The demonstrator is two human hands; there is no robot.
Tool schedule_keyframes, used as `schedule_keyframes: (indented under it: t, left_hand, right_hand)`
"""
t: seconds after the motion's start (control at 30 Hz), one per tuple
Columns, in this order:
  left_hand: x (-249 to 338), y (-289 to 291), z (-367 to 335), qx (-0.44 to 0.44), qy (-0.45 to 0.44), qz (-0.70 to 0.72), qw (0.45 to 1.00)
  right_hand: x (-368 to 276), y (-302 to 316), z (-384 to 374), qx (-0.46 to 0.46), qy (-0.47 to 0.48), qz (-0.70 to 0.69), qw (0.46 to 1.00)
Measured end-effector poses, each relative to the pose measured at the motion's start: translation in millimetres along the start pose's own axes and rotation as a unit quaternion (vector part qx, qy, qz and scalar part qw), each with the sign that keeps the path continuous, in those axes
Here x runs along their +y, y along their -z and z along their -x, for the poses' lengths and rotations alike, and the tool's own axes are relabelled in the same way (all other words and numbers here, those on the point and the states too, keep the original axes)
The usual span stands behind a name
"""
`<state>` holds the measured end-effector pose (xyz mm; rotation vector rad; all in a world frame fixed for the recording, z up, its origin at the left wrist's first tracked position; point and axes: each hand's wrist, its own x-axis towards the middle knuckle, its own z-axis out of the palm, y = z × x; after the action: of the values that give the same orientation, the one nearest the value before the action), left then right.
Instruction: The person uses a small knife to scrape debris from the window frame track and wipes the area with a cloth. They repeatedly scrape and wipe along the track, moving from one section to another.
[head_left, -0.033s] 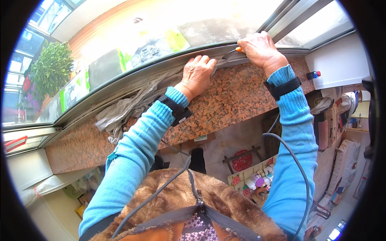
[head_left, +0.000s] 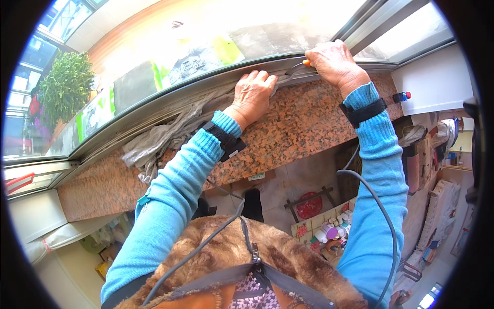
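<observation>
My left hand [head_left: 253, 97] is closed on one end of a crumpled grey cloth [head_left: 170, 131], which trails leftward along the metal window track [head_left: 221, 82] and over the granite sill [head_left: 288, 116]. In my right hand [head_left: 335, 64] is a thin metal tool with an orange handle [head_left: 306, 63]. Its slender shaft [head_left: 294, 69] points left and down into the track, close to the cloth's end near my left fingers. My grip hides most of the handle, and I cannot tell the tool's exact kind.
A window frame [head_left: 381, 26] rises at the upper right. Beyond the glass stands a green plant [head_left: 67, 85]. A small bottle with a red cap [head_left: 402, 97] is at the sill's right end. Below the sill are a red stool [head_left: 310, 205] and a box of bottles [head_left: 329, 232]. A cable [head_left: 378, 201] hangs by my right arm.
</observation>
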<state>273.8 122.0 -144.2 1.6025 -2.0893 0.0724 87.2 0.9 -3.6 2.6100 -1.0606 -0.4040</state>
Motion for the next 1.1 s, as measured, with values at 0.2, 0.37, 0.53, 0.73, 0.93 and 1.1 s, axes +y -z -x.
schedule_keyframes:
  t: [0.2,0.37,0.53,0.73,0.93,1.1]
  left_hand:
    - [-14,18,25,-0.007,0.042,-0.016,0.999]
    - [-30,39,56,0.010,0.055,-0.035,0.998]
    - [-55,66,97,0.034,0.083,-0.050,0.995]
    - [-93,106,158,0.062,0.131,-0.076,0.987]
    - [-137,155,220,0.069,0.172,-0.126,0.975]
    - [-155,183,250,0.053,0.217,-0.141,0.965]
  right_hand:
    - [-20,7,-11,-0.029,0.011,-0.035,0.999]
    - [-46,18,-17,-0.027,0.043,-0.076,0.996]
    - [-83,20,-30,0.007,0.083,-0.132,0.988]
    - [-149,32,-45,0.052,0.158,-0.194,0.967]
    - [-235,56,-63,0.033,0.185,-0.241,0.952]
    - [-279,72,-75,0.043,0.218,-0.254,0.941]
